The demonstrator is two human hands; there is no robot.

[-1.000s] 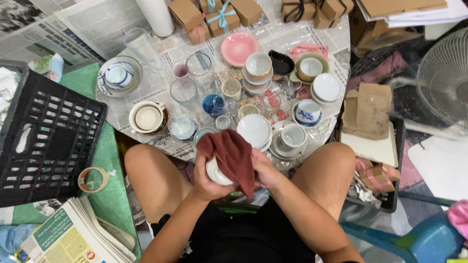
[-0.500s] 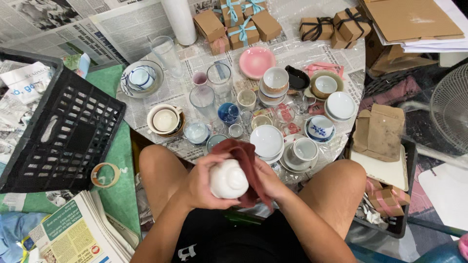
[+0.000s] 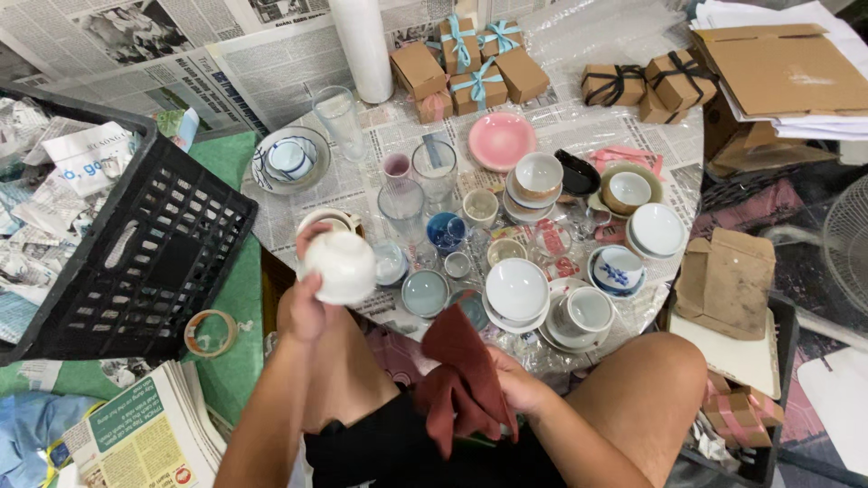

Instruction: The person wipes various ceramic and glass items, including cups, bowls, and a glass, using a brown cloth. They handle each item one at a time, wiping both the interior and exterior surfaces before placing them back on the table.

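My left hand (image 3: 307, 303) holds a small white ceramic bowl (image 3: 340, 266), raised over the left part of the low table just above a tan-rimmed bowl (image 3: 330, 220). My right hand (image 3: 520, 384) rests lower, near my lap, gripping a dark red cloth (image 3: 461, 375) that hangs down between my knees. Directly beyond the cloth stand an upturned white bowl (image 3: 516, 289), a grey-blue saucer (image 3: 425, 293) and a white cup (image 3: 586, 312).
The newspaper-covered table (image 3: 271, 72) carries several glasses, cups, a pink plate (image 3: 501, 141) and ribboned brown gift boxes (image 3: 470, 63). A black plastic crate (image 3: 136, 253) with crumpled paper sits left. A tape roll (image 3: 210, 333) and newspaper stack (image 3: 136, 434) lie below it.
The hands have come apart: the left has carried the white bowl up and left toward the table, while the right has dropped with the red cloth toward my lap.
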